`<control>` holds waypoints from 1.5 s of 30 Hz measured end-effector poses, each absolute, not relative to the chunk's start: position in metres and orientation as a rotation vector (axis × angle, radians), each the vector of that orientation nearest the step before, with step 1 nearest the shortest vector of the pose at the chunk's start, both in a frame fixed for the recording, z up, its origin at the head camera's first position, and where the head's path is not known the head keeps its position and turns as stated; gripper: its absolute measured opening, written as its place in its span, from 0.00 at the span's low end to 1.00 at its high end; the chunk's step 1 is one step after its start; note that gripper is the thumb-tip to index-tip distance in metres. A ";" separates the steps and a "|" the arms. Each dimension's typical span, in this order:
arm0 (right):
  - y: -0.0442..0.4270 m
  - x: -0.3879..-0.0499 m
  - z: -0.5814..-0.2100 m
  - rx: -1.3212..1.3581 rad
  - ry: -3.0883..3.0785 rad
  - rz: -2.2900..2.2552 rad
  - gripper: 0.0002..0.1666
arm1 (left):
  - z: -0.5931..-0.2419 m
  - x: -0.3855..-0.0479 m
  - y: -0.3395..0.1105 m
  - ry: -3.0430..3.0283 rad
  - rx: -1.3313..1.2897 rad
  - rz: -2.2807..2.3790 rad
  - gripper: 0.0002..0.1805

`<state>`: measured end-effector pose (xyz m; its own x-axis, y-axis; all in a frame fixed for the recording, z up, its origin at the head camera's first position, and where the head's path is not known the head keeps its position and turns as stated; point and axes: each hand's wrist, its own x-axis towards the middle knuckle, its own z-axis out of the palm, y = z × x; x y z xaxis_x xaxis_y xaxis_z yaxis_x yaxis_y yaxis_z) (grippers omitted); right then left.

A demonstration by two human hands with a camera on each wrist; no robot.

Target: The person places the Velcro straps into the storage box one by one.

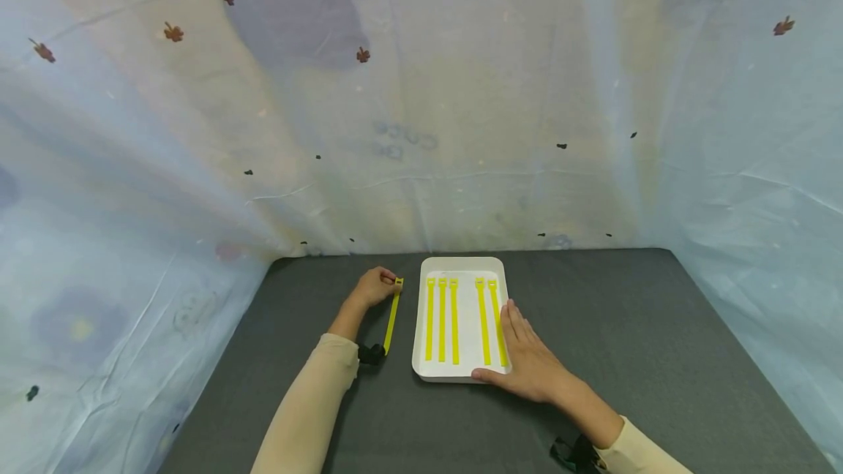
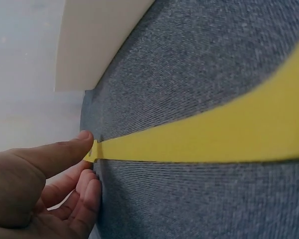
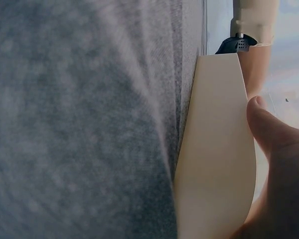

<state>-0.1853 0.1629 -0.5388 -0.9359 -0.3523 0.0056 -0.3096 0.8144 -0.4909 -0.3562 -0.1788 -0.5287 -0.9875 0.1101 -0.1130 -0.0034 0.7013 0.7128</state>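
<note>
My left hand point(image 1: 375, 285) pinches the slotted head of a yellow cable strap point(image 1: 392, 322) between thumb and fingers. In the left wrist view the strap point(image 2: 154, 147) stretches from the fingertips toward the camera, above the dark cloth. A white tray point(image 1: 467, 317) lies just to its right. Inside, three yellow straps point(image 1: 442, 320) lie side by side on the left and two more point(image 1: 484, 322) on the right, heads at the far end. My right hand point(image 1: 530, 364) rests on the tray's near right corner, fingers straight along the right rim, thumb on the near rim, partly covering the rightmost strap.
Dark grey cloth point(image 1: 593, 313) covers the table under the tray. A patterned pale curtain point(image 1: 461, 130) hangs behind the table's far edge and along both sides. Black wrist bands point(image 1: 372, 354) sit at the cuffs of both sleeves.
</note>
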 end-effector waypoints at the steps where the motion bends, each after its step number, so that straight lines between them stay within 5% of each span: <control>1: 0.163 -0.185 -0.538 -0.535 2.913 -0.771 0.82 | -0.529 -0.356 -0.178 2.753 0.082 1.170 0.17; 45: 0.163 -0.182 -0.534 -0.529 2.906 -0.785 0.81 | -0.532 -0.346 -0.195 2.703 0.106 1.360 0.10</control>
